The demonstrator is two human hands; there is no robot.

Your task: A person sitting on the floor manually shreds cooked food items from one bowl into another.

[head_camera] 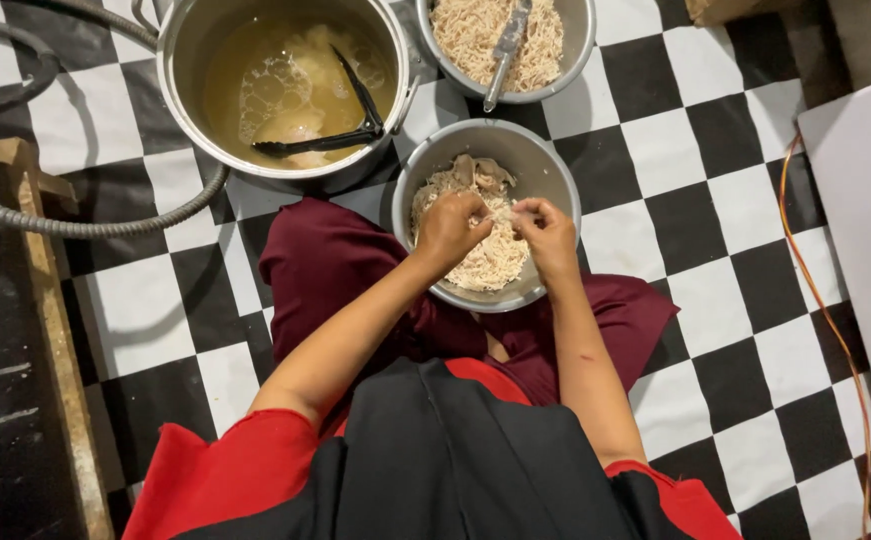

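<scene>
I sit on a checkered floor with a steel bowl point(545, 180) of shredded pale meat point(485, 265) in front of my knees. My left hand point(450, 228) and my right hand point(547, 235) are both over the bowl, pinching a strand of meat point(503, 212) between them. A larger unshredded piece point(475, 172) lies at the bowl's far side.
A big pot point(180, 70) of yellowish broth with black tongs point(350, 125) stands at upper left. A second bowl point(580, 40) of shredded meat with a metal utensil point(505, 50) is behind. A grey hose point(105, 225) curves at left, an orange cable point(815, 300) at right.
</scene>
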